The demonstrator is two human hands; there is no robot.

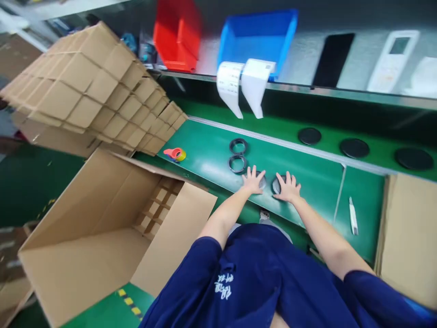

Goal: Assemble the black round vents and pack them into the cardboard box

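My left hand (253,183) lies over a round dark-rimmed piece (262,180) on the green bench (205,150). Its fingers are spread, and they partly hide the piece. Just to the right, my right hand (289,188) rests with fingers apart on a second round piece (277,185), which has a black rim and a greyish middle. Beyond my left hand, two black rings lie edge to edge, a nearer ring (236,170) and a farther ring (238,139).
An open carton (85,255) with cardboard dividers stands at left, below stacked divider grids (102,77). A tape dispenser (175,154), a utility knife (353,216) and black discs (354,148) lie on the bench. Blue bin (259,27) and red bin (177,36) sit on the shelf.
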